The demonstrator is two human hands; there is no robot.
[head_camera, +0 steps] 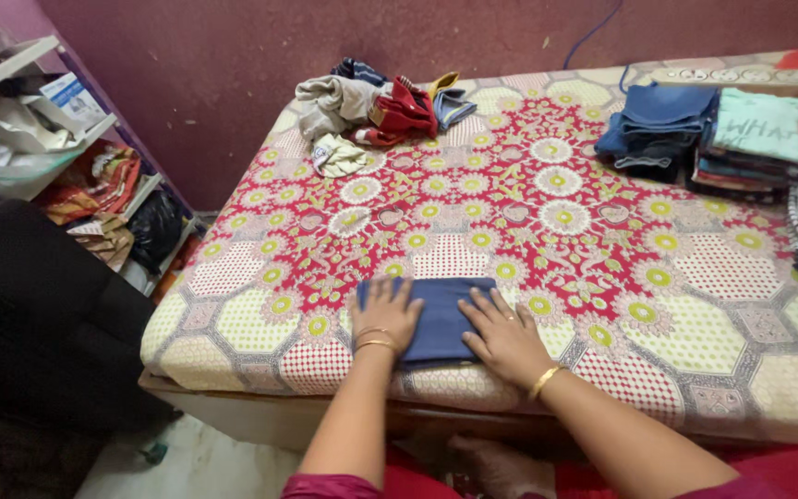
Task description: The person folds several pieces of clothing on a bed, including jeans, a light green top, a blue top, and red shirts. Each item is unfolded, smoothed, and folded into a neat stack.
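Both the left hand [386, 314] and right hand [502, 334] lie flat, fingers spread, on a folded dark-blue cloth [436, 319]. It rests on a bed covered by a red-and-yellow floral sheet [547, 222] beside a maroon wall [233, 74].

Open patterned bedspread [510, 212] beyond both hands; loose clothes heap [371, 111] blocks far left corner, folded stacks [704, 139] and power strip [731, 78] crowd far right, shelf unit [39, 129] hems left side.

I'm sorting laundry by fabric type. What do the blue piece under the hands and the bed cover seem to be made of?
The folded blue cloth looks like a matte, soft woven or knit fabric, perhaps cotton: it lies flat with no sheen under the left hand and right hand. The bed cover looks like thin printed cotton, matte, with slight wrinkles.
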